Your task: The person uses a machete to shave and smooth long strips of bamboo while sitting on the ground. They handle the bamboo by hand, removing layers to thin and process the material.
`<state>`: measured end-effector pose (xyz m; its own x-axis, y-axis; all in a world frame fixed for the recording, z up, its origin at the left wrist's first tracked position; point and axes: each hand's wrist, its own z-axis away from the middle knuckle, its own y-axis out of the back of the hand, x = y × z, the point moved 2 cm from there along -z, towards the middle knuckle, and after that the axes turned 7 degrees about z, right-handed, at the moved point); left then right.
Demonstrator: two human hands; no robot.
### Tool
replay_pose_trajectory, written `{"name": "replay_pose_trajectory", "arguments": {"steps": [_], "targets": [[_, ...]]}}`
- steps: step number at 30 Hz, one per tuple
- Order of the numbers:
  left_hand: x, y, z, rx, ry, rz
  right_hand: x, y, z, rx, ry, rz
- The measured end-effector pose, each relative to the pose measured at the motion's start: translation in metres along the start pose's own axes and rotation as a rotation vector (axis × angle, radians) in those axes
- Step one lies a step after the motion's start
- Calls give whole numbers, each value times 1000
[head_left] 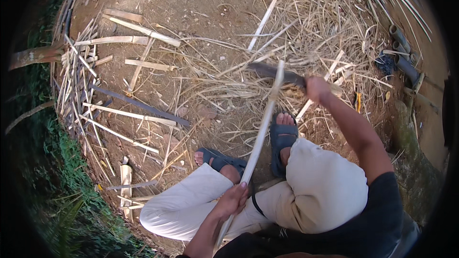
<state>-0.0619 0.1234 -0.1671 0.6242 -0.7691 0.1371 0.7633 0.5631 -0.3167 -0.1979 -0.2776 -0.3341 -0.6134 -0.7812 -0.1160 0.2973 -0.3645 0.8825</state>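
Note:
My left hand point(232, 201) is closed round the lower part of a long pale bamboo strip point(261, 136), which slants up and away over my lap and between my feet. My right hand point(317, 89) grips the handle of a machete point(292, 78). Its dark blade points left and crosses the strip close to the strip's far end, with the strip passing in front of it. Whether the blade touches the strip I cannot tell. The far part of the blade is slightly blurred.
Thin bamboo shavings point(330, 28) lie heaped ahead and to the right. Split bamboo pieces point(143, 30) are scattered on the dirt at left, near a stack of strips point(79, 74). Dark bamboo poles point(406, 69) lie at far right. My sandalled feet point(283, 136) are close below the blade.

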Motion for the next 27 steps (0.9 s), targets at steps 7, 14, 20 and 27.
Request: {"name": "replay_pose_trajectory", "arguments": {"steps": [7, 14, 20, 27], "targets": [[-7, -12, -27, -1, 30, 107, -51, -22, 40, 50, 172, -16], [-6, -18, -22, 2, 12, 47, -8, -32, 17, -36, -296, -166], [-9, -24, -18, 29, 27, 107, 11, -59, 20, -1, -312, -118], [-8, -22, -17, 163, -159, -232, -23, -52, 35, -9, -188, -238]]}}
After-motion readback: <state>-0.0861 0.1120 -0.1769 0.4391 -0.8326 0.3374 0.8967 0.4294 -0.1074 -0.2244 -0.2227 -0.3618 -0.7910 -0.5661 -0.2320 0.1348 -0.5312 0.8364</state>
